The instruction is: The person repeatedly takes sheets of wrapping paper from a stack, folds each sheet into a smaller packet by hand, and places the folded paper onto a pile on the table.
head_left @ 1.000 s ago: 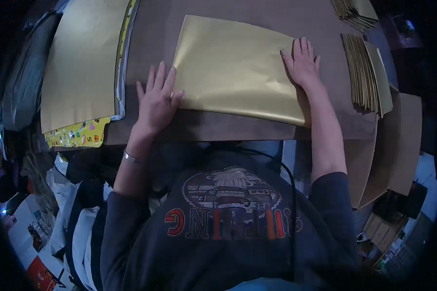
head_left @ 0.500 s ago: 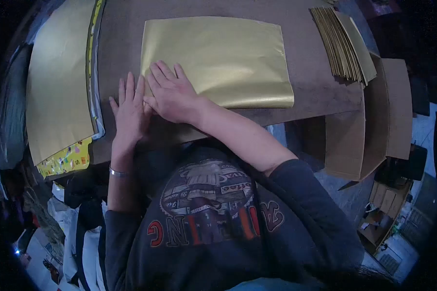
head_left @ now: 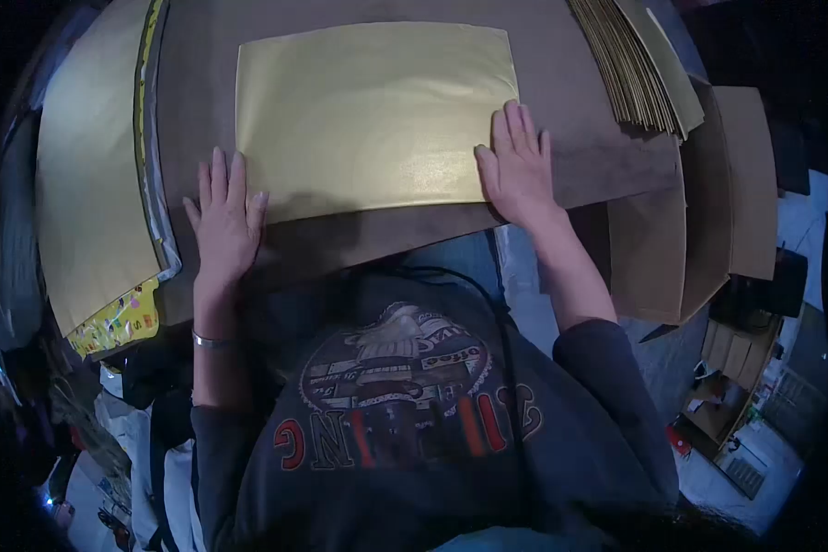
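Observation:
A gold sheet (head_left: 368, 120) lies flat on the brown table surface (head_left: 294, 250). My left hand (head_left: 226, 216) rests at its lower left corner, fingers spread and pointing away from me, with nothing held. At the lower right edge of the sheet, my right hand (head_left: 517, 175) lies palm down with its thumb apart and its fingertips near the sheet's right side. Nothing is held in it either.
A stack of large gold sheets (head_left: 97, 175) with yellow printed wrapping (head_left: 120, 322) lies at the left. Folded gold pieces (head_left: 630, 69) stand stacked at the upper right. An open cardboard box (head_left: 649, 248) sits beside the table's right edge.
My right hand has moved from the sheet's left side across to its right edge. My left hand has shifted slightly down and left. The view has shifted a little.

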Demonstrator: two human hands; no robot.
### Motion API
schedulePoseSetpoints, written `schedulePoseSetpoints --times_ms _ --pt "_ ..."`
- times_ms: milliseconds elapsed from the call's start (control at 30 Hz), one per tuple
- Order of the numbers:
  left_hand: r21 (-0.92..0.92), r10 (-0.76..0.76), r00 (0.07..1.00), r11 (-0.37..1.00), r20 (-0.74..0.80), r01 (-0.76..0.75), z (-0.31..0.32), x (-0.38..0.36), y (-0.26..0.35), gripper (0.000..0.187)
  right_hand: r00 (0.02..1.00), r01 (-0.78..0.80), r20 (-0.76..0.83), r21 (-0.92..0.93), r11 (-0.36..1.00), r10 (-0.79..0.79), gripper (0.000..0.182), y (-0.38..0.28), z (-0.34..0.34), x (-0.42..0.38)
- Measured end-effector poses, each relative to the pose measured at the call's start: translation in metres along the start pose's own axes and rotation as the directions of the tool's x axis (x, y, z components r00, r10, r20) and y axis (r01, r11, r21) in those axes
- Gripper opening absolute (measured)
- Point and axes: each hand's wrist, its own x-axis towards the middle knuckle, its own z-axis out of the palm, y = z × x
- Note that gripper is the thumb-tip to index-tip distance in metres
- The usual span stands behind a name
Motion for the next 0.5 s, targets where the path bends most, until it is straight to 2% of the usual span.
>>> schedulePoseSetpoints --times_ms 67,133,167,200,267,333,400,433,500 --pt "-0.020 -0.003 1.000 1.000 -0.016 0.002 -0.002 -0.002 0.002 0.056 1.000 -0.024 -0.020 -0.024 0.999 0.024 0.062 0.027 0.005 -0.007" --pt "0.034 0.079 0.995 0.996 -0.055 -0.077 -0.013 -0.003 0.014 0.052 0.999 -0.031 -0.024 -0.033 0.999 0.030 0.062 0.032 0.004 -0.009" --pt "0.018 0.188 0.978 0.982 -0.093 -0.187 -0.027 -0.007 0.028 0.045 0.999 -0.050 -0.014 -0.029 0.998 0.050 0.061 0.029 0.002 -0.008" --pt "0.029 0.175 0.980 0.984 -0.098 -0.173 -0.027 -0.009 0.034 0.045 0.999 -0.048 -0.020 -0.050 0.998 0.047 0.061 0.029 0.004 -0.008" --pt "-0.176 0.473 0.875 0.875 0.108 -0.451 -0.024 -0.016 0.041 0.045 0.999 -0.026 -0.037 -0.064 0.998 0.024 0.059 0.033 0.009 -0.009" --pt "-0.142 0.456 0.888 0.885 0.063 -0.444 -0.036 -0.015 0.044 0.042 0.999 -0.022 -0.051 -0.068 0.997 0.018 0.058 0.033 0.009 -0.008" --pt "-0.185 0.372 0.926 0.907 -0.067 -0.378 -0.044 -0.010 0.036 0.035 0.997 0.002 -0.071 -0.037 0.999 -0.005 0.058 0.033 0.012 -0.008" --pt "-0.179 0.357 0.931 0.913 -0.079 -0.365 -0.040 -0.005 0.025 0.035 0.998 -0.013 -0.059 -0.025 1.000 0.012 0.059 0.032 0.011 -0.009" --pt "-0.132 0.341 0.913 0.918 -0.225 -0.375 -0.024 0.001 -0.006 0.034 0.999 -0.046 -0.023 -0.034 0.998 0.046 0.060 0.021 0.000 -0.010"
